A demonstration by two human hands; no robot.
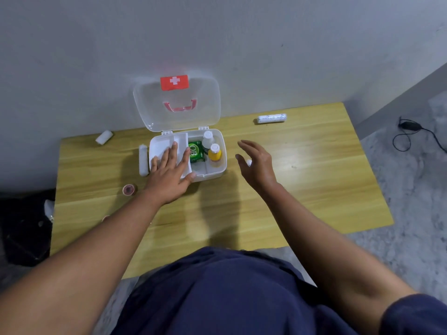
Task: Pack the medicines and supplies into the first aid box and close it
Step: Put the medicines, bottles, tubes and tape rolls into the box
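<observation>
Left hand lies flat, fingers spread, on the tray in the open box; right hand hovers beside it, released.

We see the left hand flat on the open first aid box's white tray; the right hand hovers beside it, fingers spread.

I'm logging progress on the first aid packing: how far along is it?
Partly done. The green box, a clear bottle and a yellow bottle sit in the first aid box. The left hand presses flat on the white tray; the right hand hovers open. Bandage rolls and tape remain on the table; the lid stands open.
</observation>
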